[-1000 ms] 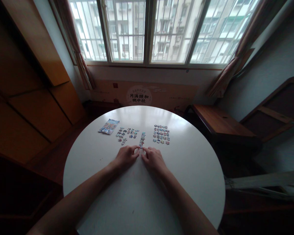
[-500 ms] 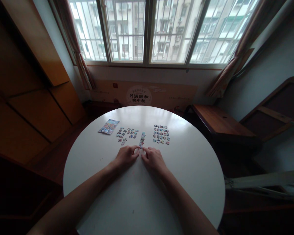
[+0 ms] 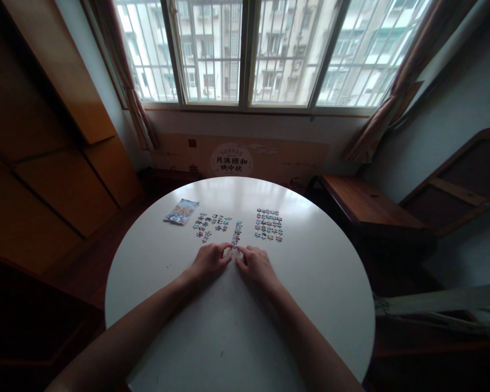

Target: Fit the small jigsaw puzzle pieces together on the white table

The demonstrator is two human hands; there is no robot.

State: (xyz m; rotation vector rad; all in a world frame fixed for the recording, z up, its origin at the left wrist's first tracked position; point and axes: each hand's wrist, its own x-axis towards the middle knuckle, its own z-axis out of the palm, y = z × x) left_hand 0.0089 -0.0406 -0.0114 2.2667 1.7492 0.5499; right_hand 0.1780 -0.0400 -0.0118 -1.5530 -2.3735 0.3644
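Note:
On the round white table [image 3: 212,337] a narrow strip of joined puzzle pieces [image 3: 237,233] runs away from me at the centre. My left hand [image 3: 210,261] and my right hand [image 3: 256,264] rest on the table side by side, fingers curled, fingertips pinching the near end of that strip. Loose puzzle pieces [image 3: 210,224] lie scattered left of the strip. A neater block of puzzle pieces [image 3: 269,224] lies to its right.
A small colourful picture card [image 3: 182,210] lies at the far left of the pieces. A dark wooden side table [image 3: 363,204] stands to the right, wooden cabinets [image 3: 44,179] to the left, and a barred window [image 3: 249,49] behind.

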